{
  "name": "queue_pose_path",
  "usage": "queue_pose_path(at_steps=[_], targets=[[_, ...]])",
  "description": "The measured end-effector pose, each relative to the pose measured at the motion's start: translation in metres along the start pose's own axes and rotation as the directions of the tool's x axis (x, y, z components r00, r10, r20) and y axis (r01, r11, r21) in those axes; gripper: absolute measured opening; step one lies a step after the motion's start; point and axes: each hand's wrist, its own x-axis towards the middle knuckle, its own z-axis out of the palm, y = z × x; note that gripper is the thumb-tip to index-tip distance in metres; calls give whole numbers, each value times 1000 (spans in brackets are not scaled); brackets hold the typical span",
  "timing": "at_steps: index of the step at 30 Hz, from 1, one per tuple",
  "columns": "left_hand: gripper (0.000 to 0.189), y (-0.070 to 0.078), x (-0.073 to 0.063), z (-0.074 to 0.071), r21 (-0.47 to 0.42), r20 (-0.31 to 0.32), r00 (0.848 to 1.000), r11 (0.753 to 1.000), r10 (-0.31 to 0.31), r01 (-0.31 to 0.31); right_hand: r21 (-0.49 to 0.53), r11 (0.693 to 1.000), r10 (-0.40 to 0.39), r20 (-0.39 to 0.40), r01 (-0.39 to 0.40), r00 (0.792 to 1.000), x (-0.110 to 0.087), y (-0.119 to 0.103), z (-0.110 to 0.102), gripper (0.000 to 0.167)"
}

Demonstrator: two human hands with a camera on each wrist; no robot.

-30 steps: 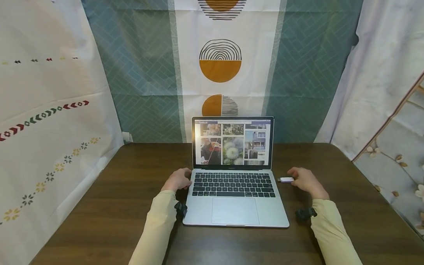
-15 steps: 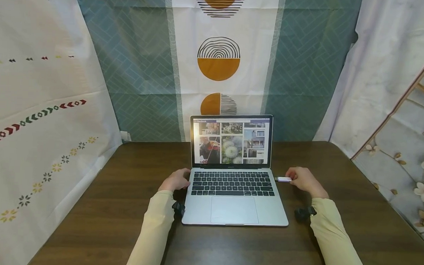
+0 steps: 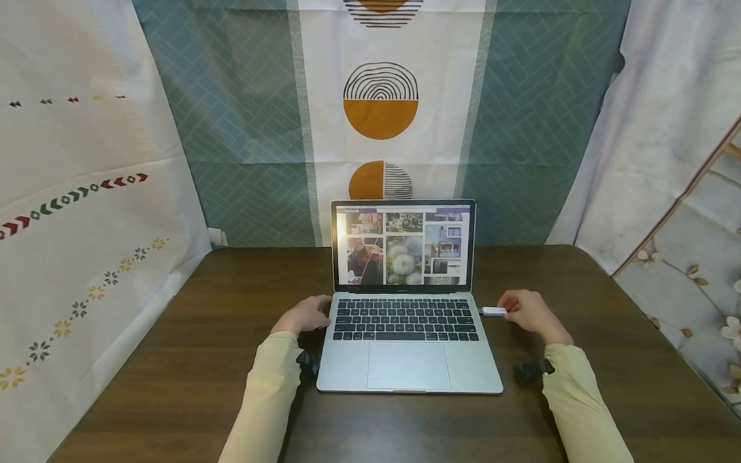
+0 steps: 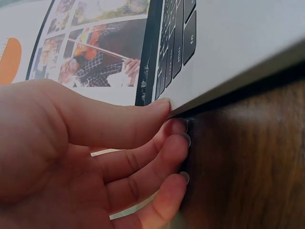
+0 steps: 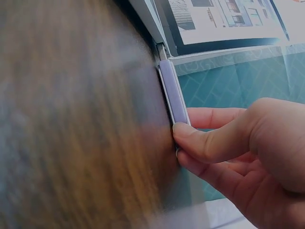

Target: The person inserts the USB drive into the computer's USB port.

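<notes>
An open silver laptop [image 3: 408,367] lies on the brown table, its lit screen [image 3: 403,250] filled with photos. At its left edge, my left hand [image 3: 303,314] grips the body. The left wrist view has the thumb [image 4: 128,125] on the top edge and the other fingers curled against the side. Between thumb and fingers, my right hand [image 3: 532,313] pinches a white and lilac USB flash drive [image 5: 172,88]. The drive's metal plug [image 5: 162,51] meets the laptop's right side near the hinge, with part of the metal showing. How deep it sits is unclear.
The dark wooden table [image 3: 222,281] extends around the laptop on all sides. Behind it hangs a green and white patterned curtain [image 3: 240,104]. Printed white cloths flank the table, one on the left [image 3: 72,180] and one on the right [image 3: 673,167].
My right hand has moved the flash drive left, from just short of the laptop's side until its plug meets the edge. The left hand keeps its grip. The head view has shifted slightly.
</notes>
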Motion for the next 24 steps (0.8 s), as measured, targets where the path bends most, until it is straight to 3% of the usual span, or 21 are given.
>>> queue_pose_path(at_steps=[13, 24], targets=[[58, 0, 0, -1, -12, 1, 1000, 1000, 10, -10, 11, 999, 45, 28, -45, 999, 0, 0, -2, 9], [58, 2, -2, -1, -12, 1, 1000, 1000, 6, -6, 9, 1000, 29, 30, -29, 999, -1, 1, -4, 8]])
